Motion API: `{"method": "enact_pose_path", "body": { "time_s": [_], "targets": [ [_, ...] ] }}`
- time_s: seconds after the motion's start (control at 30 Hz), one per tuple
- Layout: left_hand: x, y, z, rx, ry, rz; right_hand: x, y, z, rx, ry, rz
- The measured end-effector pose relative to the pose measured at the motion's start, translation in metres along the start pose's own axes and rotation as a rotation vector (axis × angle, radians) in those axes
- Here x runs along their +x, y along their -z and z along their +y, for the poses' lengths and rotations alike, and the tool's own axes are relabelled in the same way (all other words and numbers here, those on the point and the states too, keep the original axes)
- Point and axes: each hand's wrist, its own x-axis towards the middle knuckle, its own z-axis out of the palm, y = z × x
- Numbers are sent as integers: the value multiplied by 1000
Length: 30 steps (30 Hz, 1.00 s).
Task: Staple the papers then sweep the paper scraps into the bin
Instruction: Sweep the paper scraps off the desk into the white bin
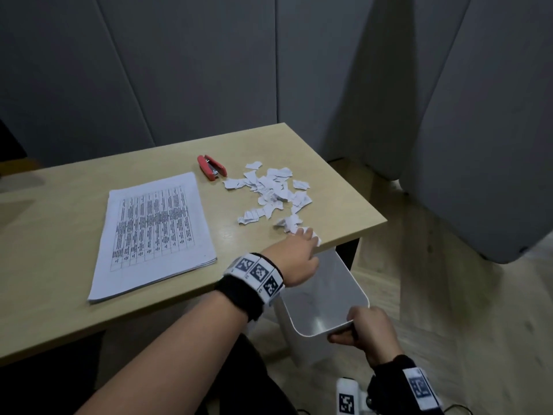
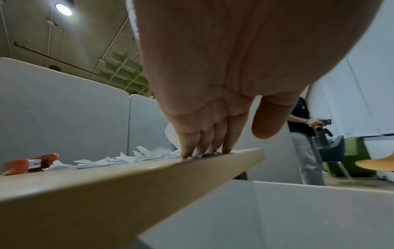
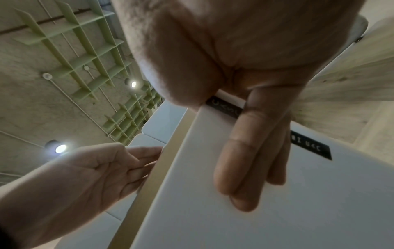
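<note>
A stack of printed papers (image 1: pixel 155 232) lies on the wooden table (image 1: pixel 59 295), with a red stapler (image 1: pixel 212 166) (image 2: pixel 29 164) behind it. White paper scraps (image 1: pixel 270 193) (image 2: pixel 127 159) are strewn near the table's right front edge. My left hand (image 1: pixel 294 253) (image 2: pixel 204 151) (image 3: pixel 85 171) reaches there, its straight fingers (image 2: pixel 228 141) pressing on scraps at the rim. Just under that edge a white bin (image 1: pixel 326 298) (image 2: pixel 277 215) (image 3: pixel 277 202) is held up. My right hand (image 1: pixel 366 330) (image 3: pixel 251 151) grips its near rim, thumb inside and fingers outside.
Grey partition panels (image 1: pixel 209 70) stand behind the table and to the right. A person (image 2: pixel 304 138) stands farther off beside chairs in the left wrist view. Pale wooden floor (image 1: pixel 463 310) lies right of the table.
</note>
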Motion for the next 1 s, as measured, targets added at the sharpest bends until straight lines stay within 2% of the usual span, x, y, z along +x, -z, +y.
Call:
{"method": "enact_pose_path", "body": {
  "time_s": [0.2,0.3,0.37,0.47,0.5,0.57,0.63,0.73,0.9,1.0],
  "targets": [
    [-28,-10,21,-42,-54,-15,7,-1,-2,16,9,13],
    [-35,2,24,-122,-72,110,10,-2,-5,24,7,6],
    [-30,18,17,-189,-21,245,11,-2,-7,25,3,4],
    [-11,43,-15,-224,186,344,11,-2,-10,8,12,10],
    [-4,49,-30,-198,281,324,11,-3,-10,3,20,13],
    [6,56,-54,-105,465,198,12,-3,-9,3,22,22],
    [9,56,-63,-11,525,29,13,-3,-8,-3,19,34],
    [7,47,-59,-50,479,-72,15,-4,-7,-22,23,44],
    [2,29,-41,-97,397,-90,15,-6,-7,-45,34,37],
    [-4,16,-24,-124,301,-85,14,-4,-8,-52,41,39]
  ]
}}
